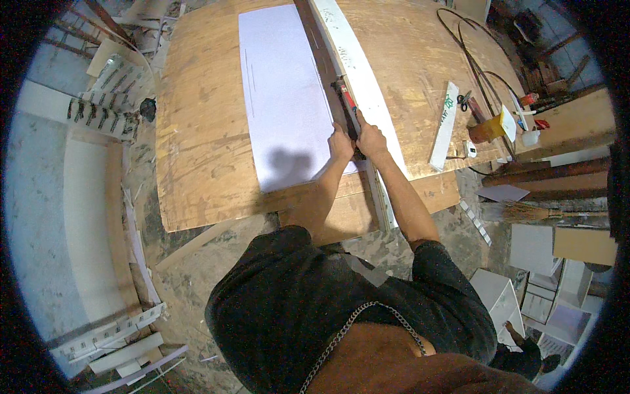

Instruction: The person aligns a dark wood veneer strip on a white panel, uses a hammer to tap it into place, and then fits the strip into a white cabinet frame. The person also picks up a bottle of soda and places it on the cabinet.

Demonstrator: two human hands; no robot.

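Observation:
On a large wooden worktable (203,131) lies a white sheet (282,85), with a long dark brown strip (316,36) along its right edge. A long white board (361,72) runs beside the strip. My right hand (371,140) is closed around the near end of a slim red and black hand tool (346,96), whose exact kind I cannot make out; it lies along the strip. Close beside it, my left hand (340,142) is curled at the sheet's right edge, over the strip. What its fingers grip is hidden.
Right on the table are a narrow white offcut (444,125), scissors (464,100), a yellowish container (484,131), a tape measure (469,150) and a dark cable (467,49). White cabinet parts (531,246) and another person (515,354) are at lower right. Panels (92,217) stand left.

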